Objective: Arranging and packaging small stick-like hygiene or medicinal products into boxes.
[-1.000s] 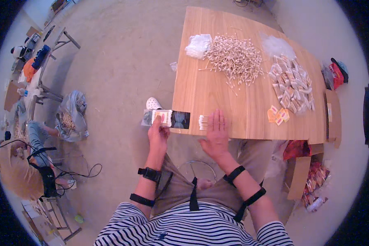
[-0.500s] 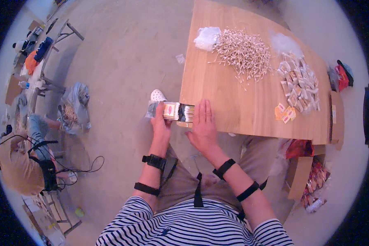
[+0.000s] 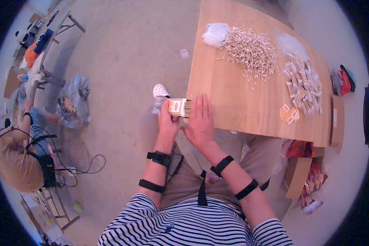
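Observation:
My left hand [image 3: 167,122] is closed around a small clear packet [image 3: 177,107] with an orange and white card in it, just off the table's near left corner. Its loose plastic end sticks out to the left. A row of cotton swabs [image 3: 187,108] lies against the packet's right end, partly hidden; I cannot tell how far inside they reach. Beside them, my right hand [image 3: 200,121] lies flat with fingers stretched out on the table corner, its edge next to the swabs. A heap of loose cotton swabs [image 3: 252,53] covers the table's far part.
The wooden table [image 3: 242,106] also bears clear plastic bags [image 3: 215,35], a pile of filled packets [image 3: 303,84] and orange cards [image 3: 289,113]. Cardboard boxes [image 3: 298,176] stand below at right. At far left another person [image 3: 18,160] sits near a bag of swabs [image 3: 71,104].
The packet and the row of swabs have come together: the dark gap between them is gone and less of the swabs shows. The view has shifted slightly.

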Available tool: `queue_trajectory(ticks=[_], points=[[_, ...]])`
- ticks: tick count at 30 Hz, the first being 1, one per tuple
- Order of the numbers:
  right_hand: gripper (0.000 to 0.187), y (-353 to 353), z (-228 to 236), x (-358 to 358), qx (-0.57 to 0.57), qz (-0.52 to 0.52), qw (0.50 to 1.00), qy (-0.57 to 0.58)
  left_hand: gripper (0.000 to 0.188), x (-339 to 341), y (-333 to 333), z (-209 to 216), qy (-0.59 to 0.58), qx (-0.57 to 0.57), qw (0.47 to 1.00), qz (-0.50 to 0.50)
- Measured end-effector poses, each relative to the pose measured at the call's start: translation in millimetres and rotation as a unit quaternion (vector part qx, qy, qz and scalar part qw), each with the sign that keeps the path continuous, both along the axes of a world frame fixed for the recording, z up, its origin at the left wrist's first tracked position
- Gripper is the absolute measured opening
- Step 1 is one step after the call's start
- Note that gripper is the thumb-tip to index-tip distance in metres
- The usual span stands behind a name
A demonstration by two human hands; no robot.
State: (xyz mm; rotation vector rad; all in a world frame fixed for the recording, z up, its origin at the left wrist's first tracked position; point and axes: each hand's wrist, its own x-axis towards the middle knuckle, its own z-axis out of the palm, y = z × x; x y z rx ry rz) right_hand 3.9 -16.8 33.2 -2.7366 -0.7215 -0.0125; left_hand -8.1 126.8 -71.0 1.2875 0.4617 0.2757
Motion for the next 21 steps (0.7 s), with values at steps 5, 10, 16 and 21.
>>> queue_trajectory(ticks=[5, 10, 16, 21], points=[[0.084, 15.6, -9.0, -1.6, -0.009, -0.026, 0.999, -0.037, 0.022, 11.4, -17.1, 42.1, 0.010, -0.247, 0.955, 0.163], [0.076, 31.3, -22.7, -3.1, -0.011, -0.066, 0.995, -0.077, 0.022, 14.8, -10.3, 42.1, 0.056, -0.302, 0.937, 0.164], [0.079, 31.8, -25.2, -1.7, 0.031, -0.070, 0.995, -0.062, 0.023, 16.2, -15.5, 48.3, 0.027, -0.297, 0.937, 0.182], [0.106, 10.4, -8.1, 0.5, 0.071, -0.052, 0.996, 0.023, 0.027, 15.1, -14.3, 47.5, 0.009, -0.244, 0.951, 0.189]])
